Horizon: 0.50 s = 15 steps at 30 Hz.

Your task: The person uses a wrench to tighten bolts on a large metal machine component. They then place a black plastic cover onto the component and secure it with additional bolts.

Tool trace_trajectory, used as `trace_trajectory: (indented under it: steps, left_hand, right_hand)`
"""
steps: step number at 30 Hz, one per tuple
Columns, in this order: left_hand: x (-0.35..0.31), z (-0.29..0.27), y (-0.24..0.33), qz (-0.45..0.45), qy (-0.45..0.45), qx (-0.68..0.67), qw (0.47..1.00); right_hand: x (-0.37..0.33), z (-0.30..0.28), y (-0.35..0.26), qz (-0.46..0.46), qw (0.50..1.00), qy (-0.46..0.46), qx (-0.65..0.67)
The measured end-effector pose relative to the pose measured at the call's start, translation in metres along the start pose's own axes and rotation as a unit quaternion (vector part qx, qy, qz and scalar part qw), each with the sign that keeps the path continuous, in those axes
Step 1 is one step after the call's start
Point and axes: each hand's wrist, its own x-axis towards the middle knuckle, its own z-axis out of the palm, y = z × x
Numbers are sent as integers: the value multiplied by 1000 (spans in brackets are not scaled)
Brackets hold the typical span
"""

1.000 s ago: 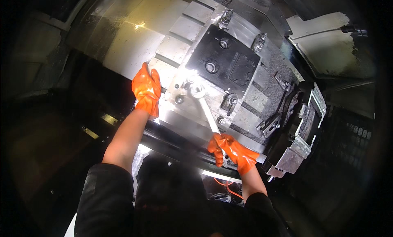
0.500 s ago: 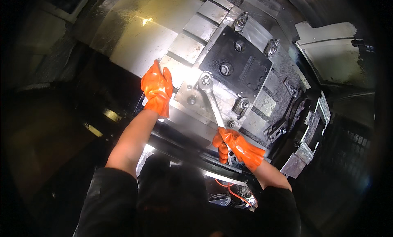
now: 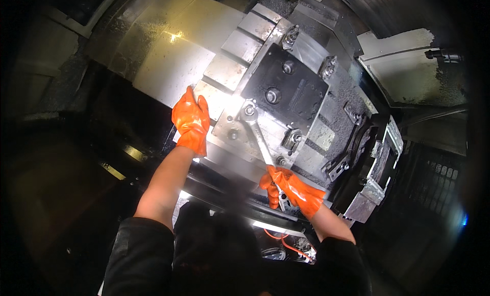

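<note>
My right hand (image 3: 293,188), in an orange rubber glove, is closed around the lower handle of a steel combination wrench (image 3: 262,140). The wrench's ring end sits over a bolt head (image 3: 249,110) at the near corner of a dark workpiece block (image 3: 291,84), which lies on a bright metal plate. My left hand (image 3: 191,120), gloved the same way, rests on the left edge of the slotted metal machine table (image 3: 227,71). Its thumb is apart from the fingers, and nothing shows in it. The wrench's lower end is partly hidden by my right fingers.
Several clamps with studs and nuts, one of them a near clamp (image 3: 292,137), stand around the block. Metal chips lie on the table's right part, beside a bracket-like fixture (image 3: 375,183). An orange cord (image 3: 286,239) hangs below the front edge. Enclosure walls surround everything.
The view has shifted slightly, so the table and both hands appear a little further left and lower. Wrench and hands keep their places against the table, with no clear turn of the wrench.
</note>
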Motion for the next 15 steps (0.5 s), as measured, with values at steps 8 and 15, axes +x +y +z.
trace_trajectory:
  steps: [8, 15]
  left_hand:
    - [0, -4, 3, -5, 3, 4, 1000]
    - [-3, -2, 5, -7, 6, 3, 1000]
  right_hand:
    - [-27, -82, -56, -91, 989, 102, 54]
    - [11, -140, -73, -186, 955, 40, 228]
